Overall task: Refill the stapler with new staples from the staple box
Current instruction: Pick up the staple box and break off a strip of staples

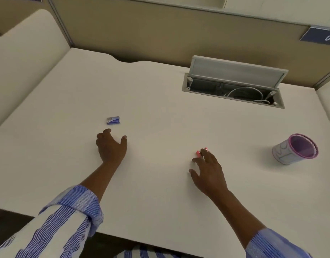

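A small blue staple box point(113, 120) lies flat on the white desk point(160, 118), left of the middle. My left hand point(111, 146) hovers just below it with fingers spread, a short gap away, holding nothing. My right hand point(209, 169) rests over a small pink stapler point(201, 151), of which only the pink far end shows past my fingertips. The fingers are spread over it; whether they grip it I cannot tell.
A pink-rimmed mesh pen cup point(295, 148) stands at the right. An open cable hatch point(233, 84) with its lid raised and wires inside sits at the back right. Beige partition walls enclose the desk on three sides.
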Available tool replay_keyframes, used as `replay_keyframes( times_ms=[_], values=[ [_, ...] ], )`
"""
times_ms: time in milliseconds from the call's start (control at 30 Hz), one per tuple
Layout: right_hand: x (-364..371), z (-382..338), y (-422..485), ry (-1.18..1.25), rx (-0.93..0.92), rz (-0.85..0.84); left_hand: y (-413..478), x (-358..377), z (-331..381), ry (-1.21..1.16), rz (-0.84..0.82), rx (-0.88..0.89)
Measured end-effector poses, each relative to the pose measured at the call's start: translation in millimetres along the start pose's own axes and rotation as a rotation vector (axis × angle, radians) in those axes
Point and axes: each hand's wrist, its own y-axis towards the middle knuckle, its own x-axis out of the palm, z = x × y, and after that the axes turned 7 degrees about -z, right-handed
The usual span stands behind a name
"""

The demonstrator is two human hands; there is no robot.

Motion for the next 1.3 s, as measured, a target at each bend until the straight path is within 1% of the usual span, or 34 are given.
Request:
replay_keyframes(
  times_ms=[67, 167, 233, 400, 500, 600, 667, 733, 800, 867, 900, 1000, 1067, 1133, 1167, 1300],
  values=[
    [1.3, -0.2, 0.8, -0.018, 0.007, -0.008, 18.2, -4.9, 3.2, 0.051, -0.021, -0.036],
    [0.5, -1.2, 0.7, -0.033, 0.023, -0.011, 39.5, -5.7, 8.8, 0.175, -0.045, -0.011],
    [0.3, -3.4, 0.2, -0.039, 0.034, -0.009, 51.1, -3.9, 11.5, 0.208, -0.04, -0.014],
    [2.7, -14.8, -4.3, -0.082, 0.023, 0.029, 71.1, 0.2, 22.4, 0.233, -0.011, -0.117],
    [5.1, -27.5, -9.8, -0.085, 0.014, 0.044, 78.5, 0.7, 29.0, 0.201, -0.008, -0.167],
    [9.8, -36.2, -13.4, -0.071, -0.003, 0.066, 77.3, 1.1, 30.9, 0.197, -0.007, -0.151],
    [11.0, -41.7, -15.1, -0.04, 0.0, 0.066, 69.4, 4.2, 30.6, 0.163, -0.003, -0.083],
    [9.4, -49.7, -16.4, 0.036, 0.012, 0.075, 54.5, 10.4, 30.5, 0.073, -0.024, 0.036],
    [5.7, -60.5, -16.9, 0.138, 0.018, 0.097, 32.3, 17.3, 32.4, -0.049, -0.092, 0.157],
    [-1.3, -75.0, -14.6, 0.276, 0.043, 0.1, 3.1, 21.3, 37.7, -0.168, -0.212, 0.229],
    [-6.1, -82.5, -12.4, 0.372, 0.085, 0.075, -12.8, 21.4, 40.9, -0.207, -0.291, 0.244],
    [-15.5, -96.3, -3.1, 0.609, 0.243, -0.06, -59.4, 22.0, 47.0, -0.242, -0.515, 0.302],
    [-15.6, -101.1, 1.1, 0.809, 0.332, -0.096, -85.1, 22.5, 47.5, -0.267, -0.586, 0.322],
    [-15.4, -104.0, 2.7, 1.04, 0.415, -0.111, -101.8, 22.0, 48.3, -0.285, -0.607, 0.302],
    [-15.4, -104.1, 2.5, 1.097, 0.439, -0.108, -106.5, 21.7, 48.6, -0.285, -0.616, 0.288],
    [-17.6, -98.4, -0.9, 1.148, 0.481, -0.098, -111.2, 15.2, 53.1, -0.274, -0.694, 0.26]
  ],
)
